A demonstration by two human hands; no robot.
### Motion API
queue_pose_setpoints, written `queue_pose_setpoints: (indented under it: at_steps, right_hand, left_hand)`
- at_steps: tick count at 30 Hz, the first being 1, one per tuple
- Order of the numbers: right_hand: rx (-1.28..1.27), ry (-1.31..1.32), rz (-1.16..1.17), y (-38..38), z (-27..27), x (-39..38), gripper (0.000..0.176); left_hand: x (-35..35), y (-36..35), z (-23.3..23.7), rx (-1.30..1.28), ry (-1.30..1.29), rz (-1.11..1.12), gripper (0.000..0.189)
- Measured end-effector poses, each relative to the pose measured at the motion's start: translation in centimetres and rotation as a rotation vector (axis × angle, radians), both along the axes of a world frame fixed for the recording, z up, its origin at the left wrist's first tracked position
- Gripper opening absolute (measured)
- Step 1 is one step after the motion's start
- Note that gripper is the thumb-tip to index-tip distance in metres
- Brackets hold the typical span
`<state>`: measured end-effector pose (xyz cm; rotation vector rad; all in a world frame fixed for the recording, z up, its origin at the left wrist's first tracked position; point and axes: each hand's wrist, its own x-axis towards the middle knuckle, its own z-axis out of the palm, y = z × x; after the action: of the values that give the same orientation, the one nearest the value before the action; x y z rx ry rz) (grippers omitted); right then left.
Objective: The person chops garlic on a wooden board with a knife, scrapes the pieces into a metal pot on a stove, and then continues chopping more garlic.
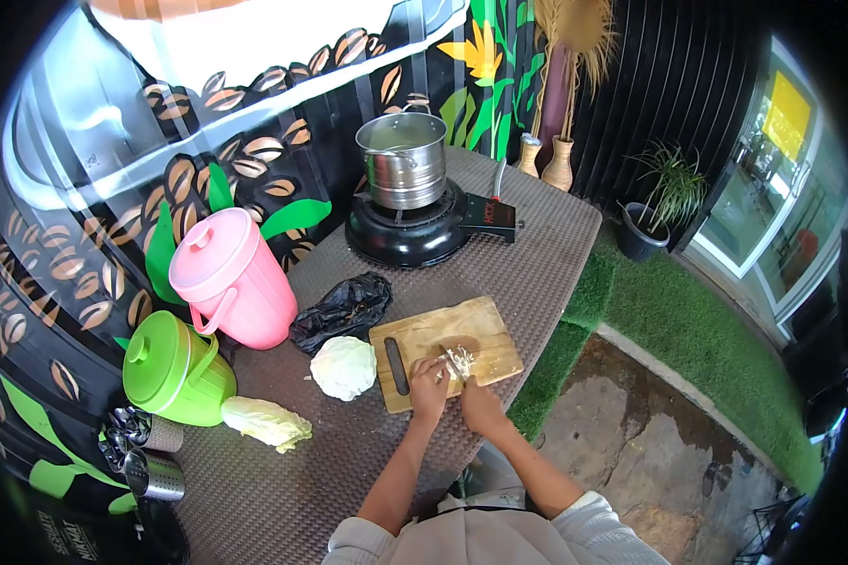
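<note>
My right hand [481,408] is closed around the handle of a knife [458,366], whose blade lies over the wooden cutting board [499,341]. Small pale chopped pieces [461,358] are heaped by the blade; their kind is too small to tell. My left hand [430,384] rests on the board beside the blade with its fingers bent together, and what they press on is hidden. Left of the board sits a round cabbage [343,368]. A napa cabbage [266,423] lies farther left on the woven-top table [349,461].
A steel pot [403,169] stands on a black portable stove [407,233] at the back. A black plastic bag [344,309] lies behind the round cabbage. Pink [240,287] and green [184,372] lidded buckets and a metal utensil holder [156,476] line the left side.
</note>
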<state>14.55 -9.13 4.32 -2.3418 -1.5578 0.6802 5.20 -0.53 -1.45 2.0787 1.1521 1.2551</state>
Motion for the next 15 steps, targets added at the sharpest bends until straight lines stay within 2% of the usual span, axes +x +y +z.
queue_pose_setpoints:
  at_steps: [4,6,10,14,15]
  right_hand:
    - [0.037,-0.030,-0.098,-0.2,-2.1,-1.5,0.027]
    - [0.150,0.136,-0.088,1.2,-1.6,-0.3,0.027]
    - [0.160,0.173,0.013,2.9,-2.0,2.1,0.029]
    - [0.142,0.070,-0.002,0.8,-3.6,0.4,0.027]
    - [0.119,0.044,-0.066,0.3,-2.9,-0.9,0.026]
  left_hand:
    - [0.1,0.2,-0.1,0.007,0.017,0.000,0.015]
    - [0.0,0.0,0.1,-0.021,-0.007,-0.008,0.015]
    - [0.0,0.1,-0.1,-0.032,-0.008,0.007,0.014]
    - [0.0,0.1,0.1,0.000,-0.020,0.000,0.015]
    - [0.0,0.1,0.1,0.015,-0.018,-0.001,0.015]
